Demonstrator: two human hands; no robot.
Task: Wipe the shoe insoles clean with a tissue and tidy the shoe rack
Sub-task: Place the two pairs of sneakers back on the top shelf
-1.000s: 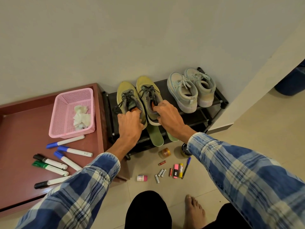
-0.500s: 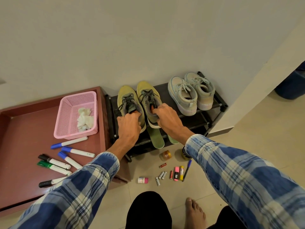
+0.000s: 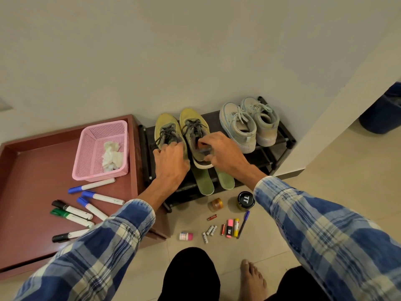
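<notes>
On the left part of the rack (image 3: pixel 282 140), the left yellow shoe (image 3: pixel 166 127) and the right yellow shoe (image 3: pixel 193 122) sit side by side with toes to the wall, and each hand is at a heel end. The left hand (image 3: pixel 171 161) has its grip curled round the left yellow shoe's heel, and the right hand (image 3: pixel 221 151) has its grip pinching the right yellow shoe's heel opening, fingers on top and thumb below. Two green insoles (image 3: pixel 205 181) stick out of the rack's front just under the hands, and the crumpled tissue (image 3: pixel 111 155) lies in a pink basket (image 3: pixel 86 153) left of the rack.
</notes>
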